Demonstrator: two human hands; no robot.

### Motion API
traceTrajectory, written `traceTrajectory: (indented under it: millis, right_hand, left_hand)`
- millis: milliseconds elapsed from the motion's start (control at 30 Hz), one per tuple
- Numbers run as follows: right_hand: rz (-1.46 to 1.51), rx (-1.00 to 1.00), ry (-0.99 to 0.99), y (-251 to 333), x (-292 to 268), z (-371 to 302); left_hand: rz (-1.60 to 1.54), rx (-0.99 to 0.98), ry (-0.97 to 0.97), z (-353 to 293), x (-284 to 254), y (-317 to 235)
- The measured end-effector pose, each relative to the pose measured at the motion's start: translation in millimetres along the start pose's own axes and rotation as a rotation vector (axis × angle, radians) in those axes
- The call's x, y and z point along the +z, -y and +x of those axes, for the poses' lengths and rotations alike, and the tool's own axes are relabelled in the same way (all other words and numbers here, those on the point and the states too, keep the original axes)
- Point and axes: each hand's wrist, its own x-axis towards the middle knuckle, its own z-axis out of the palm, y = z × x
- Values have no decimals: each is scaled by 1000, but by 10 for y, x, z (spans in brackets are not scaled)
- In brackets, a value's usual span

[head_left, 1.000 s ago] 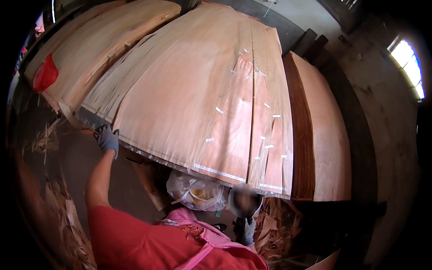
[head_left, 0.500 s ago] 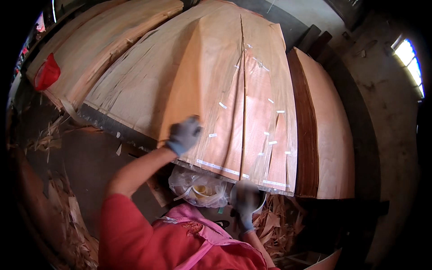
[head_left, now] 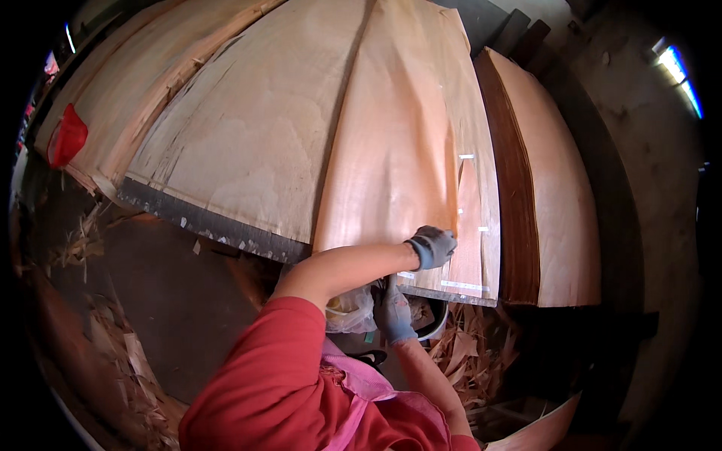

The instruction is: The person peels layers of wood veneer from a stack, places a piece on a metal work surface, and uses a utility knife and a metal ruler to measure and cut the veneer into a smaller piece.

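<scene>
My left hand point(head_left: 433, 248), in a grey-blue glove, is closed at the right edge of a thin reddish-tan veneer sheet point(head_left: 383, 165), near its front corner. The sheet lies lengthwise over a broad stack of pale veneer point(head_left: 248, 128) and bulges a little along its right side. My left forearm crosses its near end. Just below the stack's front edge is my right hand point(head_left: 393, 314), also gloved, its fingers curled upward near something dark. What it holds is hidden. Strips of white tape point(head_left: 465, 286) show on the veneer right of the sheet.
Another veneer stack point(head_left: 560, 188) stands at right, and one more at far left point(head_left: 143, 83) carries a red cap-like thing point(head_left: 68, 137). Under the front edge are a clear plastic bag point(head_left: 352, 312) and a round container point(head_left: 436, 319). Veneer scraps point(head_left: 462, 346) litter the floor.
My left hand has carried the veneer sheet's edge to the right, so it covers the dark gap and most taped pieces. My right hand has shifted slightly left and up.
</scene>
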Motion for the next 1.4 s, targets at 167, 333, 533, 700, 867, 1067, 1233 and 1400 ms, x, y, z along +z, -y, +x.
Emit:
traceTrajectory:
  millis: [167, 333, 533, 700, 867, 1067, 1233, 1400]
  right_hand:
    - [219, 37, 102, -71, 21, 144]
    - [538, 159, 63, -176, -251, 205]
    - [867, 270, 174, -2, -584, 558]
    - [962, 445, 124, 116, -755, 790]
    - [850, 510, -40, -17, -954, 853]
    - [821, 392, -133, 100, -1620, 799]
    - [695, 429, -215, -32, -1946, 726]
    - [662, 432, -236, -53, -2193, 621]
  left_hand:
    - [13, 425, -164, -78, -186, -87]
    - [-912, 29, -588, -769, -756, 366]
    - [417, -557, -477, -2484, -951, 1596]
    - [657, -680, -258, -2776, -813, 1605]
    - [633, -688, -258, -2804, -808, 1594]
    - [635, -723, -218, -2833, -846, 1570]
    - [602, -738, -163, -2725, -929, 1504]
    - [593, -394, -359, -2395, -847, 1269]
